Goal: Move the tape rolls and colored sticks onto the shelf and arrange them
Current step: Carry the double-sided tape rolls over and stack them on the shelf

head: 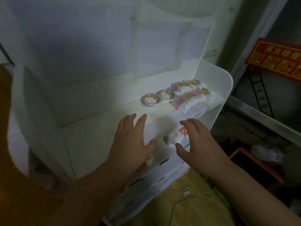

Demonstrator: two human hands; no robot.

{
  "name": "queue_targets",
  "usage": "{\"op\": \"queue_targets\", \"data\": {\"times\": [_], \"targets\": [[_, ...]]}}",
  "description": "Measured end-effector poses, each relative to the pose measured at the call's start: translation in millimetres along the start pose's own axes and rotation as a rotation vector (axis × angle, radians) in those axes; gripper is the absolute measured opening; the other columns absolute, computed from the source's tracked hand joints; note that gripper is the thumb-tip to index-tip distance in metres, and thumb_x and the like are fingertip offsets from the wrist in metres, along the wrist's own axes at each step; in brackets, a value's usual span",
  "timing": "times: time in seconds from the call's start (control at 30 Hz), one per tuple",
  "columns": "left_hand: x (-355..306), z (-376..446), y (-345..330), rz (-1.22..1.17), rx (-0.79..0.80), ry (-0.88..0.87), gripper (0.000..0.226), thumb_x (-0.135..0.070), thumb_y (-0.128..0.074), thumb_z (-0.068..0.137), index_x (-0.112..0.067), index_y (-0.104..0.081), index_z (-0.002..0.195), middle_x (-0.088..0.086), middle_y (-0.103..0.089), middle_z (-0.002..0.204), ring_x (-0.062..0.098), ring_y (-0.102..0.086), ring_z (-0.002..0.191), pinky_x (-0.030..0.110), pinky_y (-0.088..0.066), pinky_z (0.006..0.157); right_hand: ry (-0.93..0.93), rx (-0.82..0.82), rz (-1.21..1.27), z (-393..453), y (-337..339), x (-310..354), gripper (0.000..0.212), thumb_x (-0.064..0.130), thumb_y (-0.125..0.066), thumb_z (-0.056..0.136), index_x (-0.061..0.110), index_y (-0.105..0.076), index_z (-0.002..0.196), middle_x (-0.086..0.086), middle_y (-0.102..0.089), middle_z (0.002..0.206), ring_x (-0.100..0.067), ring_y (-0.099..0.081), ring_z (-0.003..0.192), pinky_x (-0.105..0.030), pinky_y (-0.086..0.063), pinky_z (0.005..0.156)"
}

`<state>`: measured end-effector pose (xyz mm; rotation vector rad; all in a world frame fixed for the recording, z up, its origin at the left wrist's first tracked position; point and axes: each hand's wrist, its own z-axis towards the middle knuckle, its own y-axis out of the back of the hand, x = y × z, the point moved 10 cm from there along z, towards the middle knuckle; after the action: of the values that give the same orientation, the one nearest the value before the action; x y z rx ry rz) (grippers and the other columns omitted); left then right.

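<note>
Two tape rolls lie flat side by side on the white shelf [97, 131]: one [151, 99] on the left, the other [166, 94] just right of it. Right of them, two rows of colored sticks with white ends lie packed together, a back row [184, 85] and a front row [190, 97]. My left hand [132, 144] hovers over the shelf's front edge with fingers spread and straight, holding nothing. My right hand [197, 144] is beside it, fingers relaxed and slightly bent, empty, above the lower tier.
A white and orange tube [176, 136] stands on a lower tier under my hands. A white side panel [216, 79] closes the shelf on the right. A red sign [276, 57] hangs at far right. Tan fabric [187, 201] lies below.
</note>
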<state>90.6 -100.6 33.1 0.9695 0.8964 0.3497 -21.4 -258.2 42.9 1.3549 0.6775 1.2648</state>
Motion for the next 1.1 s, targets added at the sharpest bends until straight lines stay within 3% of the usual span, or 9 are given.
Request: {"op": "queue_targets", "data": {"times": [0.3, 0.5, 0.73, 0.83, 0.93, 1.1], "targets": [[-2.9, 69.7, -45.0, 0.044, 0.048, 0.058, 0.083, -0.059, -0.060, 0.085, -0.028, -0.025, 0.153, 0.003, -0.021, 0.158, 0.022, -0.012, 0.145, 0.038, -0.021, 0.116, -0.020, 0.073, 0.062, 62.0, -21.2, -52.0, 0.071, 0.048, -0.058, 0.093, 0.030, -0.025, 0.152, 0.004, -0.026, 0.157, -0.018, -0.027, 0.144, -0.035, -0.032, 0.117], [0.9, 122.1, -62.6, 0.227, 0.007, 0.176, 0.091, -0.069, -0.057, 0.080, -0.026, -0.024, 0.153, 0.010, -0.027, 0.154, 0.029, -0.021, 0.142, 0.040, -0.027, 0.114, 0.064, 0.093, 0.133, 119.2, -26.1, -91.8, 0.070, 0.049, -0.058, 0.091, 0.027, -0.029, 0.151, 0.004, -0.032, 0.152, -0.018, -0.030, 0.140, -0.038, -0.035, 0.114], [15.0, 189.9, -95.3, 0.330, 0.036, 0.313, 0.095, -0.080, -0.055, 0.073, -0.027, -0.029, 0.148, 0.008, -0.029, 0.154, 0.030, -0.024, 0.142, 0.042, -0.031, 0.113, 0.222, 0.070, 0.167, 173.0, -31.1, -120.0, 0.067, 0.043, -0.060, 0.087, 0.019, -0.041, 0.146, -0.005, -0.040, 0.147, -0.026, -0.033, 0.138, -0.030, -0.026, 0.109], [28.9, 210.9, -110.8, 0.369, 0.072, 0.389, 0.101, -0.089, -0.046, 0.067, -0.030, -0.029, 0.147, 0.008, -0.035, 0.151, 0.031, -0.033, 0.137, 0.043, -0.036, 0.109, 0.260, 0.065, 0.191, 186.1, -33.7, -130.7, 0.066, 0.043, -0.060, 0.083, 0.014, -0.048, 0.141, -0.008, -0.045, 0.141, -0.027, -0.040, 0.132, -0.031, -0.029, 0.106], [33.7, 224.7, -120.4, 0.404, 0.078, 0.420, 0.102, -0.092, -0.040, 0.065, -0.032, -0.030, 0.146, 0.007, -0.043, 0.146, 0.030, -0.041, 0.131, 0.042, -0.040, 0.107, 0.303, 0.078, 0.172, 195.0, -36.4, -140.3, 0.068, 0.047, -0.056, 0.084, 0.016, -0.045, 0.145, -0.007, -0.041, 0.146, -0.022, -0.032, 0.137, -0.029, -0.026, 0.107], [35.5, 235.5, -118.5, 0.479, -0.005, 0.411, 0.089, -0.088, -0.043, 0.071, -0.032, -0.039, 0.140, 0.006, -0.056, 0.131, 0.030, -0.051, 0.118, 0.040, -0.046, 0.095, 0.332, 0.072, 0.204, 209.0, -30.4, -150.7, 0.065, 0.046, -0.054, 0.084, 0.015, -0.047, 0.141, -0.006, -0.044, 0.140, -0.022, -0.037, 0.131, -0.029, -0.028, 0.106]]}}
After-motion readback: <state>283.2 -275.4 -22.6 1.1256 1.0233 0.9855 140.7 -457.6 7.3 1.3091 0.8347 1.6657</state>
